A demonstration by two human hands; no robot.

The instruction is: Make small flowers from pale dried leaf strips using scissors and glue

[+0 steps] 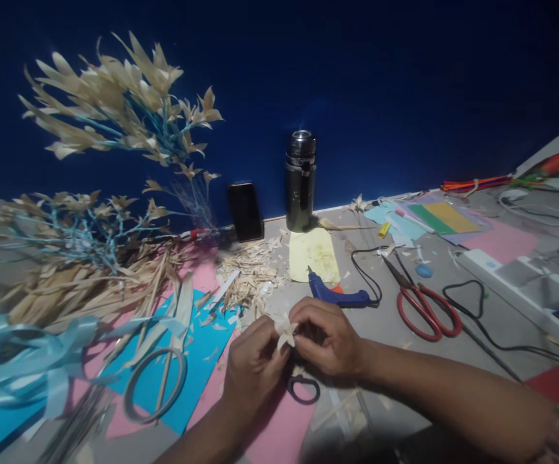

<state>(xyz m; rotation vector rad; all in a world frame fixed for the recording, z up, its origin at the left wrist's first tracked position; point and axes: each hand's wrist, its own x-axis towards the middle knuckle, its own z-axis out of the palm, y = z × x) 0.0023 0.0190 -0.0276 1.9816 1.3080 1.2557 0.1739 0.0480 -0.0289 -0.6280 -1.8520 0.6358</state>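
Observation:
Both my hands meet low in the middle of the view, fingers pinched on a small cream leaf flower (286, 332). My left hand (253, 367) grips it from the left, my right hand (325, 338) from the right. Just under my hands lies a black scissor handle (303, 389) on pink paper (279, 425). A blue glue gun (340, 296) rests just beyond my right hand.
Red scissors (424, 306) and a black cord lie to the right. A dark flask (300, 180) and a phone (245, 211) stand against the blue wall. Dried leaf strips, flower stems (115, 96), blue ribbon (22, 361) and a tape ring (156, 383) fill the left.

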